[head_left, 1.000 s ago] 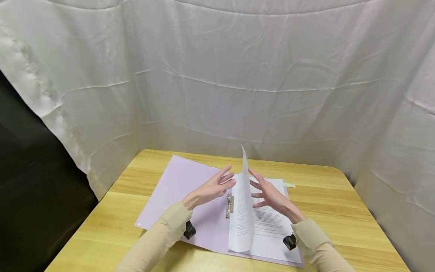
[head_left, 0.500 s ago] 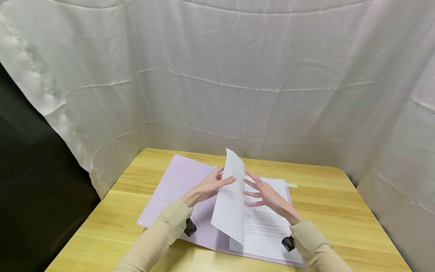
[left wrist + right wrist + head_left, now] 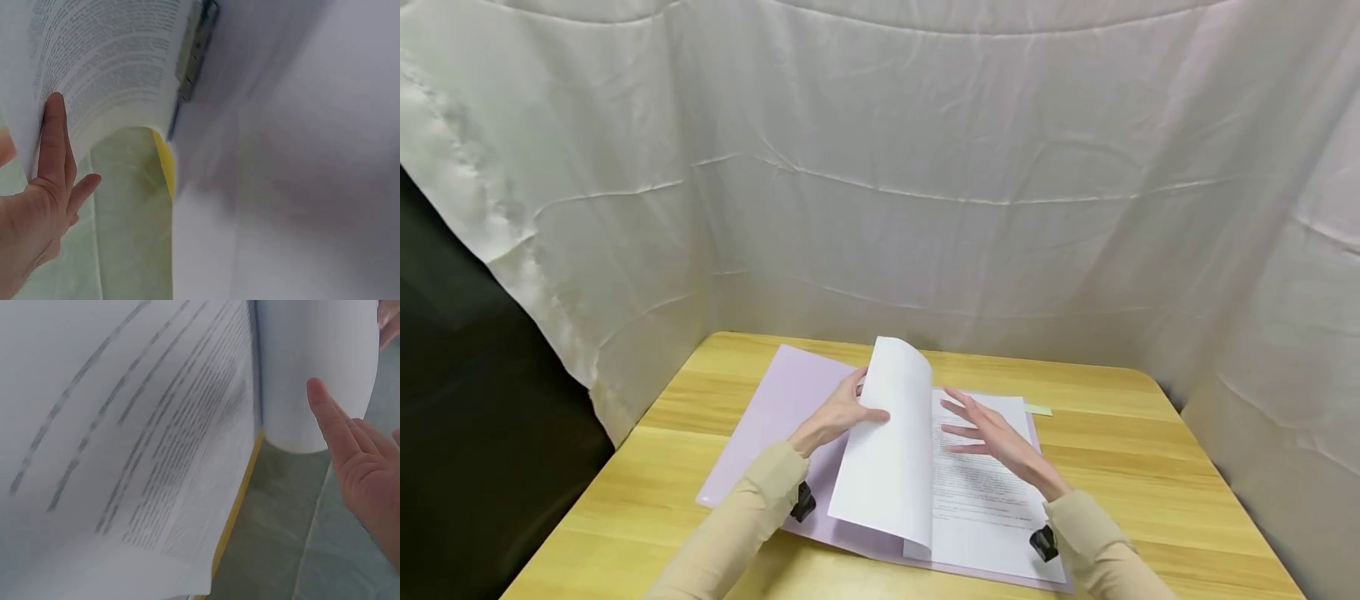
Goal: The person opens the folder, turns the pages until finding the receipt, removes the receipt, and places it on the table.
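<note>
Altogether two hands (image 3: 833, 418), one curled page (image 3: 889, 454) above one lilac folder (image 3: 775, 412).

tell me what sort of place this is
Probably a makeshift indoor booth for desk work: pale fabric hangs behind and beside a wood-grain table, where a lilac folder lies open with printed pages.

I count 1 bench (image 3: 1150, 487), 1 folder (image 3: 767, 417) and 1 clip (image 3: 199, 53). Sheets (image 3: 891, 450) come to at least 2, though honestly I can't tell the real number because they overlap. There's 1 left grip (image 3: 833, 417) and 1 right grip (image 3: 1004, 442), so 2 total. Sleeves (image 3: 745, 504) are 2 as well, and the black cams (image 3: 802, 502) match at 2, same deal. Then there's exactly 1 tab (image 3: 1039, 410), plus 1 black panel (image 3: 475, 417).
</note>
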`<state>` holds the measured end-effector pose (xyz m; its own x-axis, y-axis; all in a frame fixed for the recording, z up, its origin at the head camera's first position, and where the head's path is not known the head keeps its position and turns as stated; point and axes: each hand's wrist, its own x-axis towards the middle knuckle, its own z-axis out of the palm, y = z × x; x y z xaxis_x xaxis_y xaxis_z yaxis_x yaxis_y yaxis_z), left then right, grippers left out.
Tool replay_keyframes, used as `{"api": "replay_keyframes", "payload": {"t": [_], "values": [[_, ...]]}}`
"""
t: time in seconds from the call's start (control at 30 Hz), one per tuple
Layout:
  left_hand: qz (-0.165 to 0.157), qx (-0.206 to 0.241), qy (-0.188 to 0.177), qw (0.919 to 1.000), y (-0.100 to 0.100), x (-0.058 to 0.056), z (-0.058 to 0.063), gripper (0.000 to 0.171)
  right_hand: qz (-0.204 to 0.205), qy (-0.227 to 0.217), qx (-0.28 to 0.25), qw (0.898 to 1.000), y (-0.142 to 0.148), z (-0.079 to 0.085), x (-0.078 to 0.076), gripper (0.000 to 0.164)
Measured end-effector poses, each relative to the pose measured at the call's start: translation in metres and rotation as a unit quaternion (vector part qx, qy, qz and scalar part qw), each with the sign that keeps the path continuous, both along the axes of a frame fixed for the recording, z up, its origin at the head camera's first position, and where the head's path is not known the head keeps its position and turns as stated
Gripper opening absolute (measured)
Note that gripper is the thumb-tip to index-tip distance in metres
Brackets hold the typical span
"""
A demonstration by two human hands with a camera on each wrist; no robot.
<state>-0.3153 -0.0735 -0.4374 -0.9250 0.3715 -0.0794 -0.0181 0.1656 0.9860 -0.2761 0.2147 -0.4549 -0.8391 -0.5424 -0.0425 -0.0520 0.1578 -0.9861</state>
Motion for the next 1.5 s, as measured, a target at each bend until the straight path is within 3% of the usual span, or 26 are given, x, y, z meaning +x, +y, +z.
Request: {"api": "replay_keyframes", "payload": {"t": [0.2, 0.33, 0.43, 0.57, 0.7, 0.87, 1.17, 1.5], "values": [[0.034, -0.031, 0.014, 0.9989, -0.007, -0.003, -0.006, 0.102, -0.02, 0.011, 0.026, 0.999, 0.018, -0.011, -0.002, 0.057], [0.051, -0.078, 0.037, 0.995, -0.011, -0.005, -0.011, 0.103, -0.04, 0.062, 0.096, 0.993, 0.028, -0.017, -0.001, 0.056], [0.06, -0.132, 0.063, 0.9875, -0.016, -0.007, -0.015, 0.105, -0.053, 0.111, 0.151, 0.981, 0.032, -0.021, -0.001, 0.053], [0.066, -0.204, 0.099, 0.9718, -0.025, -0.009, -0.02, 0.111, -0.061, 0.13, 0.176, 0.974, 0.035, -0.026, -0.003, 0.054], [0.058, -0.234, 0.114, 0.9637, -0.031, -0.009, -0.024, 0.114, -0.065, 0.128, 0.2, 0.969, 0.041, -0.027, -0.003, 0.057], [0.036, -0.246, 0.125, 0.9604, -0.037, -0.008, -0.028, 0.111, -0.054, 0.147, 0.225, 0.962, 0.047, -0.03, -0.003, 0.056], [0.022, -0.303, 0.156, 0.9398, -0.048, -0.01, -0.041, 0.098, -0.03, 0.166, 0.264, 0.95, 0.052, -0.032, -0.001, 0.054], [0.017, -0.332, 0.129, 0.9342, -0.049, -0.009, -0.048, 0.09, -0.037, 0.163, 0.267, 0.949, 0.056, -0.035, 0.003, 0.054]]}}
